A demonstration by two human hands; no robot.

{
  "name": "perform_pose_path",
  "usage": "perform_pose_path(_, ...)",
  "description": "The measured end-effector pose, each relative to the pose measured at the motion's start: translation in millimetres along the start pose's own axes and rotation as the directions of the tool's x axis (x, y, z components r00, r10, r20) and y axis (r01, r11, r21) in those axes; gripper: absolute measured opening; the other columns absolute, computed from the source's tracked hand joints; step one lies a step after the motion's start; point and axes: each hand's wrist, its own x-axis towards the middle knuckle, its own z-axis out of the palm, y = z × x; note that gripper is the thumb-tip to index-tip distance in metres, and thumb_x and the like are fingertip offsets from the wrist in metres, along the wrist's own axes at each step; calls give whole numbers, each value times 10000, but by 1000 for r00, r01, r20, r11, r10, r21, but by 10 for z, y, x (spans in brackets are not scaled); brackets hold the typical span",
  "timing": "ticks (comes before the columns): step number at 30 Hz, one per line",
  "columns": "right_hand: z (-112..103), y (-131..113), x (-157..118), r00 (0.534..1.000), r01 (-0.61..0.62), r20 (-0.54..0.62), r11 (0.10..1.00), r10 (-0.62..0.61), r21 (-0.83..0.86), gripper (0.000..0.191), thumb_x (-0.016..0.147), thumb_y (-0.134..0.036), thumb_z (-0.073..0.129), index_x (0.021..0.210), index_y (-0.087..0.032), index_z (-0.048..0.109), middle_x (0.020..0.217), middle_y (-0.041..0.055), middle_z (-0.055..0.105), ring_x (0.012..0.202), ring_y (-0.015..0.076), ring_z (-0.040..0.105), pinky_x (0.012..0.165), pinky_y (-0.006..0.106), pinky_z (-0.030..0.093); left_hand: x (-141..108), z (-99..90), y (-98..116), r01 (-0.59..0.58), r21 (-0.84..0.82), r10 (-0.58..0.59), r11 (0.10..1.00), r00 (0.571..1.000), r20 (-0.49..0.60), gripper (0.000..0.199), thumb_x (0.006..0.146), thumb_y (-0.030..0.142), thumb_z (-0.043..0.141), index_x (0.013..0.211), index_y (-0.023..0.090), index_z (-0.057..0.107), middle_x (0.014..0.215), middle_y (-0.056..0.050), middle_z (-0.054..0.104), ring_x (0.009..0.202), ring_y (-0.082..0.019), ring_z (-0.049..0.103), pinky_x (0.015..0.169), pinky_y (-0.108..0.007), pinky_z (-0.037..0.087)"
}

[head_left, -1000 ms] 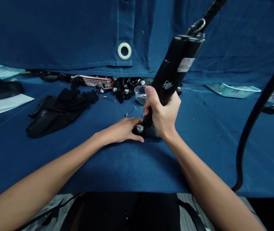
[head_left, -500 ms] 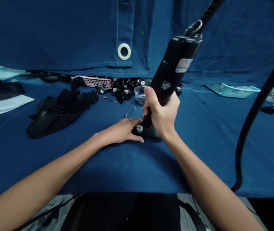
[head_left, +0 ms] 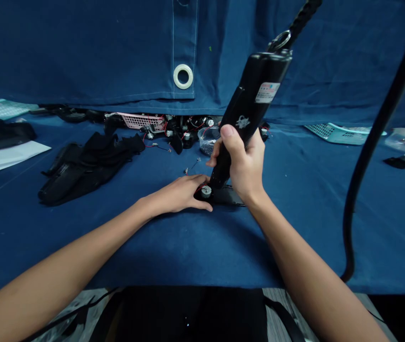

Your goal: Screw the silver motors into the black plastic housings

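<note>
My right hand (head_left: 247, 166) is wrapped round a black corded electric screwdriver (head_left: 255, 95), thumb along its front. The tool leans with its top to the right and its lower end over a black plastic shell (head_left: 229, 195) on the blue cloth. Its bit is not visible. My left hand (head_left: 183, 194) grips the shell's left end between thumb and fingers. Between them a small round silver motor (head_left: 206, 191) with thin red wires sits in the shell, just left of the screwdriver's lower end.
Behind my hands stand a clear tub (head_left: 207, 141) of small dark pieces and a pink basket (head_left: 141, 122) near wired parts. Black shells (head_left: 88, 164) lie left, by white paper (head_left: 13, 154). A turquoise basket (head_left: 344, 134) sits right. A thick black cable (head_left: 352, 204) hangs on the right.
The screwdriver's top has swung slightly left, so the tool stands a little more upright. My right hand has shifted slightly, showing more of the shell. The left hand stays put; the cable has swayed.
</note>
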Motion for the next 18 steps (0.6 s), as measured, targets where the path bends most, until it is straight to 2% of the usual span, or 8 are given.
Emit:
perform_pose_path(3,-36,6,54,1000,5,22,999,-6,47,413,813,-651,524,949,-261,507,756,-7,619,732,163,658,668,350,559,-1,6,-9,-16,-4,16,1000,1000,-14,517,764,530,685,1117,188,524,1077,-71,617,982,-243,591,823,-301,428)
perform_pose_path(5,-46,-1,73,999,-13,32,996,11,84,397,805,-632,557,923,-256,509,770,-2,627,711,158,655,646,340,560,-2,9,-15,-24,-3,24,1000,1000,-19,513,764,528,687,1111,187,526,1081,-70,615,985,-241,590,824,-301,426)
perform_pose_path(9,-17,-21,59,999,-44,12,997,43,70,372,804,-603,581,872,-247,499,597,-28,547,530,130,583,523,315,519,-4,7,-9,-17,-7,17,1000,1000,-10,499,769,527,682,1102,190,526,1106,-67,612,982,-237,592,814,-302,427)
perform_pose_path(11,14,-22,43,999,-33,-20,998,34,49,369,807,-603,577,868,-248,494,551,-39,504,499,126,559,510,316,509,-5,5,-2,-17,-10,17,1000,1000,-9,495,771,527,680,1100,190,527,1114,-67,611,978,-235,594,810,-300,428)
perform_pose_path(18,62,-2,27,996,-5,-88,1000,6,19,386,811,-618,553,925,-254,495,609,-27,548,595,152,619,557,334,532,-10,11,-3,-32,-2,32,999,999,-29,485,772,527,680,1085,189,529,1122,-70,610,996,-242,595,828,-309,438)
